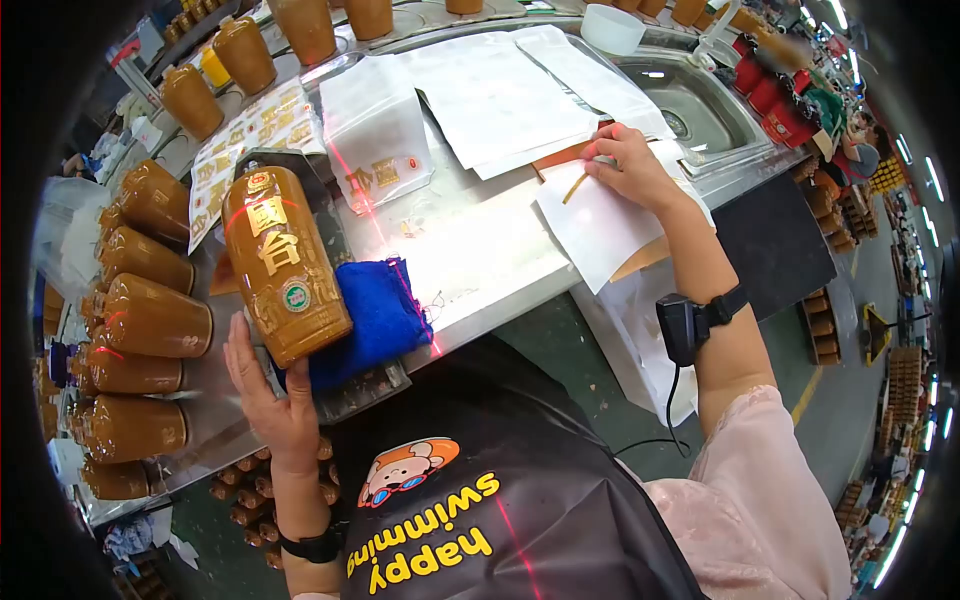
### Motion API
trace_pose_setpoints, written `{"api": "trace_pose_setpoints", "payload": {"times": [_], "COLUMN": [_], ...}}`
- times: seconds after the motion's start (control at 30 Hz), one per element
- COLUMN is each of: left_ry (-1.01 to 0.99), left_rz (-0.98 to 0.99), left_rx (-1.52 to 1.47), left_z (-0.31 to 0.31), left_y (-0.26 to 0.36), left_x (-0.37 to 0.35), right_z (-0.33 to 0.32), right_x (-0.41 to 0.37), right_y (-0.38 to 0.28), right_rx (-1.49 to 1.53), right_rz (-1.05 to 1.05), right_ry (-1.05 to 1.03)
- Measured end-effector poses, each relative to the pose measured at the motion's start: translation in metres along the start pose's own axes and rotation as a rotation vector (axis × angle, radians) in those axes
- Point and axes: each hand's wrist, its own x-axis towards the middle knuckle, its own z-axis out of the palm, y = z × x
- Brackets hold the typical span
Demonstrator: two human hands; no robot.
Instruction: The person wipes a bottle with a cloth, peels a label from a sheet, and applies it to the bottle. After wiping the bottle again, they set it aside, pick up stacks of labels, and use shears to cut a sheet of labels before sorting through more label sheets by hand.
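Observation:
A brown glazed bottle (285, 265) with gold characters and a round green label lies tilted on a stand, its lower end over a blue cloth (375, 315). My left hand (275, 400) rests against the bottle's base, fingers spread and the thumb apart. At the right, my right hand (630, 167) pinches the end of a thin gold strip (574, 188) above a white sheet (590, 225). Under that hand lies a brown-orange piece (562, 154), partly covered by paper. A clear sheet with gold and red decals (385, 172) lies between the bottle and the large white papers (500, 95).
Several brown bottles (158, 315) lie along the left side, with others upright at the back left. A metal sink (690, 100) and a white bowl (612, 30) are at the back right. A black mat (765, 235) lies beyond my right forearm.

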Motion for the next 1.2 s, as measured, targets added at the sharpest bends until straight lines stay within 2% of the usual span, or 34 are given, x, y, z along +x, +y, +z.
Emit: {"api": "trace_pose_setpoints", "payload": {"times": [0.1,0.3,0.4,0.5,0.6,0.73,0.8,0.9,1.03,1.13,1.2], "left_ry": [-0.02,-0.027,-0.041,-0.023,-0.002,-0.016,-0.026,-0.031,-0.05,-0.035,0.004], "left_rz": [-0.016,0.042,0.117,0.178,0.167,0.103,0.074,0.093,0.036,0.033,0.163], "left_rx": [-0.028,0.057,0.158,0.237,0.212,0.097,0.116,0.169,-0.004,0.063,0.103], "left_z": [-0.001,-0.007,-0.014,-0.019,-0.016,-0.006,-0.005,-0.002,-0.002,-0.009,-0.02], "left_y": [-0.003,0.002,0.006,0.008,0.006,0.001,0.002,0.003,0.005,0.005,0.019], "left_x": [-0.001,0.004,0.01,0.013,0.012,0.005,0.004,0.003,0.0,-0.001,0.01], "right_z": [0.005,-0.014,-0.011,-0.008,-0.005,-0.006,-0.015,-0.027,-0.026,-0.021,-0.019], "right_x": [0.006,0.002,0.006,0.015,0.016,0.007,0.001,-0.01,-0.026,-0.031,-0.033], "right_y": [0.01,-0.006,-0.001,0.001,0.003,-0.007,-0.027,-0.082,-0.154,-0.197,-0.217], "right_rx": [-0.017,0.102,0.014,0.119,0.089,-0.12,-0.107,0.102,0.448,0.552,0.59], "right_rz": [-0.053,-0.101,-0.149,-0.049,-0.106,-0.215,-0.257,-0.217,-0.246,-0.238,-0.241], "right_ry": [0.035,-0.09,-0.041,-0.094,0.007,0.308,0.358,0.243,0.092,0.026,-0.02]}}
